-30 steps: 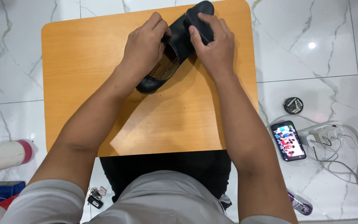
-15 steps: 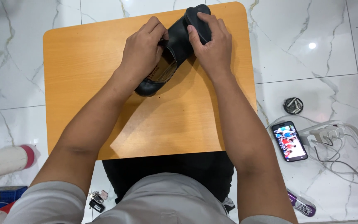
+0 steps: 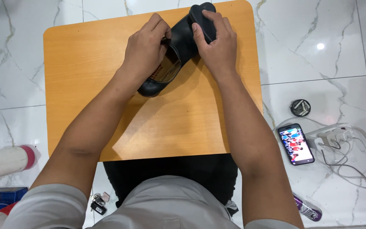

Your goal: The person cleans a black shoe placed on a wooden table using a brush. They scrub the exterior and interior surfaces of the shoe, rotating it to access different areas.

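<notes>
- Left hand (image 3: 145, 46) curled around the black shoe (image 3: 172, 59), gripping its opening.
- Right hand (image 3: 217, 42) closed on a black brush (image 3: 203, 17) at the shoe's toe.
- Wooden table (image 3: 85, 85) beneath; phone (image 3: 296, 144) on the floor.

Single cam, head-mounted, looked almost straight down over the wearer's chest and both forearms. It sat close enough that the orange table (image 3: 106, 85) filled the middle of frame, with the left hand (image 3: 145, 48) and right hand (image 3: 217, 46) near the top edge and marble floor (image 3: 318, 25) all round. No second view, so no overlap.
</notes>
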